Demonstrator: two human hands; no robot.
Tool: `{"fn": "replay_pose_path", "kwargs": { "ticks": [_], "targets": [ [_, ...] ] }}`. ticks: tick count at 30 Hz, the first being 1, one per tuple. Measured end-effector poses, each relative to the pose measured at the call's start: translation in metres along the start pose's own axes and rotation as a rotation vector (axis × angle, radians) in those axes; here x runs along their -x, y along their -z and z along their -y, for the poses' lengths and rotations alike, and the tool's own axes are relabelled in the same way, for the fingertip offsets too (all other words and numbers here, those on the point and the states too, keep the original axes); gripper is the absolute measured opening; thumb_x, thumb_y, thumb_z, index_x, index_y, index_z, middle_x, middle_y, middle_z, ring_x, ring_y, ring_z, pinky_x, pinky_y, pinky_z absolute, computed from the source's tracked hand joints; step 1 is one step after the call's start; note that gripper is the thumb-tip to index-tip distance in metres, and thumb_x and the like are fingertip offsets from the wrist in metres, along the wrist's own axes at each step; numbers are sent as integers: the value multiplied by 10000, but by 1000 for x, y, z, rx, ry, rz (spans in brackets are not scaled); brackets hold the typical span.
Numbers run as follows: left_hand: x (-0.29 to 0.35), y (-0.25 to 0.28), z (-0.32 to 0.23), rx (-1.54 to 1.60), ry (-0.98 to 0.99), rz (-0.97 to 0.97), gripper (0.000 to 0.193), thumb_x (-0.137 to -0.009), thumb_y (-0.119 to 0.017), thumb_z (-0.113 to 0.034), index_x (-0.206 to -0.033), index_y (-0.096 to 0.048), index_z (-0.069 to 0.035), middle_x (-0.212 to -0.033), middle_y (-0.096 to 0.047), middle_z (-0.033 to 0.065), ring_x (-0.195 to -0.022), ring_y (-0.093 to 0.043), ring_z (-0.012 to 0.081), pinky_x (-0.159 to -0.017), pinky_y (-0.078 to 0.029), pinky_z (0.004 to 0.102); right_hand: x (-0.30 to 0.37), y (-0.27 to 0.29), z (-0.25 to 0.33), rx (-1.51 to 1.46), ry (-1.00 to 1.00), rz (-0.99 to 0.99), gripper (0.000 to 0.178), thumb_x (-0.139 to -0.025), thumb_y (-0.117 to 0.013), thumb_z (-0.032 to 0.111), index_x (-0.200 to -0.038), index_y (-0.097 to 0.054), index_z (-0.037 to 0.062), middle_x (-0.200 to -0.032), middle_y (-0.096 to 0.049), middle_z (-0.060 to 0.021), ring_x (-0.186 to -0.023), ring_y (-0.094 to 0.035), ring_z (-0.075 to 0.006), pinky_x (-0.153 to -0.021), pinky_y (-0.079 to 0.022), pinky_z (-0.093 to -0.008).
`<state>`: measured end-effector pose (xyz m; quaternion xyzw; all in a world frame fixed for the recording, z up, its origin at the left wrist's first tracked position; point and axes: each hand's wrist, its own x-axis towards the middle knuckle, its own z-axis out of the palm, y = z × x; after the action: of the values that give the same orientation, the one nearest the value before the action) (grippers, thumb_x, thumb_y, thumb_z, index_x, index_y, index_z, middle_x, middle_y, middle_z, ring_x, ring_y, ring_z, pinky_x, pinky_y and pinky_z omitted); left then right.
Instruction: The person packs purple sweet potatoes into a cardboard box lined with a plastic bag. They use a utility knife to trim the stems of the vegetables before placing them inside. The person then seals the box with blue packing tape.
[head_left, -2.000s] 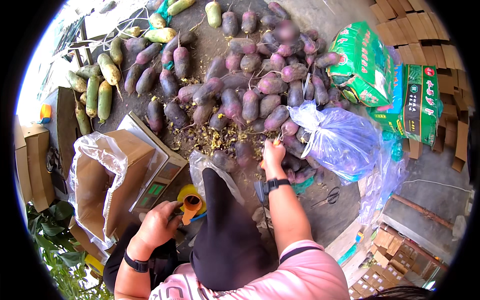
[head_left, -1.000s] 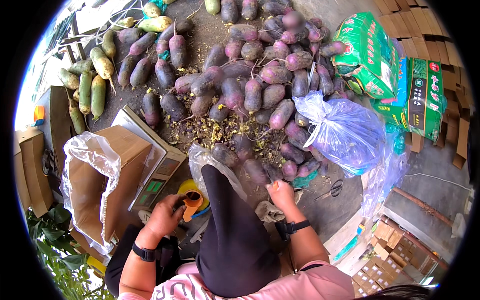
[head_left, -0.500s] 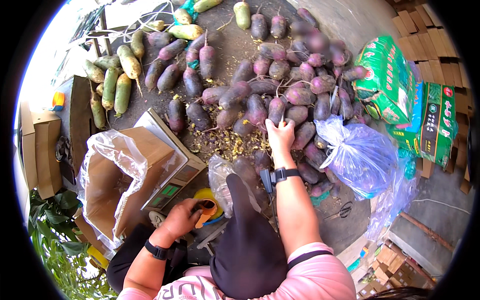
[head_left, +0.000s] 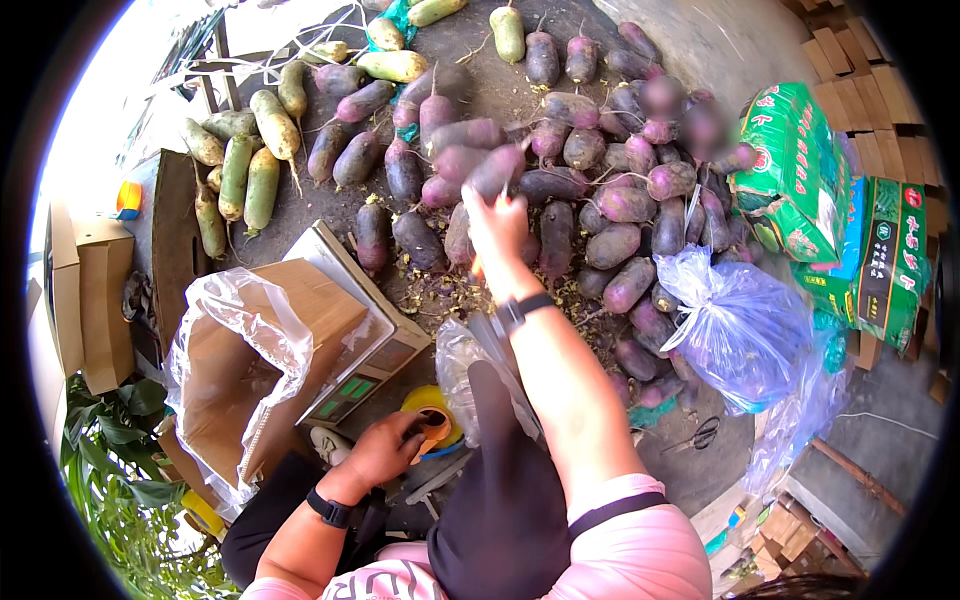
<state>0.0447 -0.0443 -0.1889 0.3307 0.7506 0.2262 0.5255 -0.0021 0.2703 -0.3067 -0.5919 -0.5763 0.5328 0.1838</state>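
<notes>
My right hand (head_left: 497, 232) is stretched over the pile, with its fingers closed at the end of a dark purple radish (head_left: 495, 172), blurred by motion. A slim orange tool (head_left: 477, 268) pokes out from the same hand; its kind is unclear. Close to my lap, my left hand (head_left: 385, 447) curls its fingers on the edge of an orange roll (head_left: 434, 424), seemingly tape. Beneath that roll is a yellow and blue round thing (head_left: 452, 434). Several more purple radishes (head_left: 418, 240) lie around my right hand on yellowish scraps.
Left stands a plastic-lined carton (head_left: 330, 300) on a scale (head_left: 350, 395). Green radishes (head_left: 262, 190) lie at the far left. To the right are a bluish plastic bag (head_left: 740, 320), green printed bags (head_left: 795, 180) and scissors (head_left: 704, 434). A clear bag (head_left: 460, 370) lies before my knee.
My right hand has swung left and away from me, and a purple radish has moved with it. My left hand stays at the orange roll. The whole view has shifted slightly.
</notes>
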Motion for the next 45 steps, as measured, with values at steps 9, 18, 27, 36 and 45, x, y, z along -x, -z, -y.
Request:
{"fn": "replay_pose_path", "kwargs": {
  "ticks": [9,18,27,36,45],
  "targets": [
    [-3,1,2,36,37,-21,322,-890,-635,-180,-1185,-623,-52,-1094,-645,200,-1019,-614,405,-869,-503,431,-70,32,32,695,357,248,282,-860,-657,300,-993,-672,52,-972,-704,-199,-933,-672,-396,-816,-534,-479],
    [-27,-25,11,46,-25,17,312,-911,-597,-202,-1184,-617,-51,-1108,-646,204,-1049,-608,392,-890,-496,443,-100,50,2,1497,767,351,218,-917,-515,89,-1128,-561,60,-1199,-604,-145,-893,-717,-298,-753,-566,-440],
    [-53,-10,-13,269,-151,-285,391,-867,-660,-86,-1244,-571,-34,-1091,-625,183,-986,-628,352,-856,-514,410,-59,93,75,916,796,463,459,-750,-720,141,-1190,-594,112,-1096,-677,-184,-967,-685,-318,-842,-541,-411],
    [-139,63,-96,226,-348,-631,923,-621,-900,-174,-1390,-421,1,-1328,-525,191,-1261,-508,306,-1074,-406,392,59,114,63,-75,306,905,684,-673,-847,9,-1288,-548,18,-1185,-638,-69,-1054,-605,-138,-944,-510,-327],
    [-119,44,-63,307,-134,-465,736,-629,-840,-144,-1267,-502,0,-1089,-656,155,-1035,-640,213,-925,-501,333,108,137,41,734,780,568,440,-789,-677,56,-1218,-581,24,-1169,-644,-195,-894,-675,-383,-769,-567,-434]
  ]
}}
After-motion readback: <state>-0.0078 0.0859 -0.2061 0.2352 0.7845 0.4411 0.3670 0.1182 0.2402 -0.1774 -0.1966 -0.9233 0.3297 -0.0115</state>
